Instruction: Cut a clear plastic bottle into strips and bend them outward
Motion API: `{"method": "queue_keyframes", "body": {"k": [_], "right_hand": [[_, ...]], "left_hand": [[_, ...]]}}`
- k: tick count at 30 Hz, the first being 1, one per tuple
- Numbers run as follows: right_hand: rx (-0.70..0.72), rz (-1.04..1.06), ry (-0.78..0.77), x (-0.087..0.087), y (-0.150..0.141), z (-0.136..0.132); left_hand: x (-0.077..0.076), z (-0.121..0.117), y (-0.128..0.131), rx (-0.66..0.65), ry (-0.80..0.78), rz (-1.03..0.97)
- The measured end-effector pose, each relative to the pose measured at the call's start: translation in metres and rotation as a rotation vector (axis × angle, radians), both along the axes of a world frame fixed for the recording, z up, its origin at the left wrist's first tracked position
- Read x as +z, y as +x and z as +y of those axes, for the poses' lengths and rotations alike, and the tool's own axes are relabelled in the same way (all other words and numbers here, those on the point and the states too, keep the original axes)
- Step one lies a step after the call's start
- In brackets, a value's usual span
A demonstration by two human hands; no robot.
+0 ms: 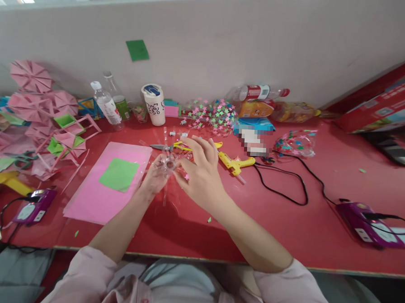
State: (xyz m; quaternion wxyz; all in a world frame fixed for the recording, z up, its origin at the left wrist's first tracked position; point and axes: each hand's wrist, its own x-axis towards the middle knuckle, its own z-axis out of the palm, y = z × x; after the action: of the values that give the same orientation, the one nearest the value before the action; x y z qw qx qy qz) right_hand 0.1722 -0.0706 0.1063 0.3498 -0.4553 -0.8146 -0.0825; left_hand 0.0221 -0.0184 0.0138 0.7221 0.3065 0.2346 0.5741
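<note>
My left hand (156,174) is closed around a clear plastic bottle top cut into strips (169,163), its round neck facing up and thin strips splaying outward. From the other side my right hand (201,172) reaches in, thumb and forefinger pinched at one of the strips, the other fingers raised. Just beyond the hands lie yellow-handled scissors (162,147), partly covered by my right hand. A yellow hot glue gun (236,163) rests to the right. Left of my hands, a green paper square (120,174) lies on pink sheets (88,195).
Folded pink paper shapes (44,102) crowd the left, near another yellow glue gun (14,182). A white cup (154,104), a bottle (106,106) and star decorations (221,116) line the wall. Black cable (298,202) and a purple power strip (368,225) lie right.
</note>
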Motion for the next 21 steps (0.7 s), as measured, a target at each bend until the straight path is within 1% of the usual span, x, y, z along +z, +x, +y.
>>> {"method": "queue_keyframes", "body": {"k": [3, 6, 9, 12, 14, 16, 21], "right_hand": [[0.029, 0.032, -0.030, 0.005, 0.001, -0.003], [0.079, 0.078, -0.043, 0.012, 0.005, -0.007], [0.114, 0.149, 0.001, 0.024, 0.014, -0.010], [0.061, 0.215, 0.073, 0.035, 0.026, -0.011], [0.031, 0.221, 0.087, 0.040, 0.032, -0.011], [0.024, 0.220, 0.085, 0.041, 0.035, -0.010], [0.090, 0.190, 0.040, 0.035, 0.033, -0.004]], "left_hand": [[-0.001, 0.001, -0.002, -0.014, 0.033, 0.019], [-0.001, 0.001, -0.004, -0.014, 0.020, 0.040], [-0.001, 0.001, -0.005, 0.021, -0.017, 0.023], [0.000, 0.001, -0.005, 0.041, -0.056, -0.021], [-0.001, 0.001, -0.005, 0.027, -0.065, -0.038], [-0.002, 0.001, -0.004, 0.020, -0.062, -0.045], [-0.002, 0.000, -0.004, 0.014, -0.051, -0.036]]}}
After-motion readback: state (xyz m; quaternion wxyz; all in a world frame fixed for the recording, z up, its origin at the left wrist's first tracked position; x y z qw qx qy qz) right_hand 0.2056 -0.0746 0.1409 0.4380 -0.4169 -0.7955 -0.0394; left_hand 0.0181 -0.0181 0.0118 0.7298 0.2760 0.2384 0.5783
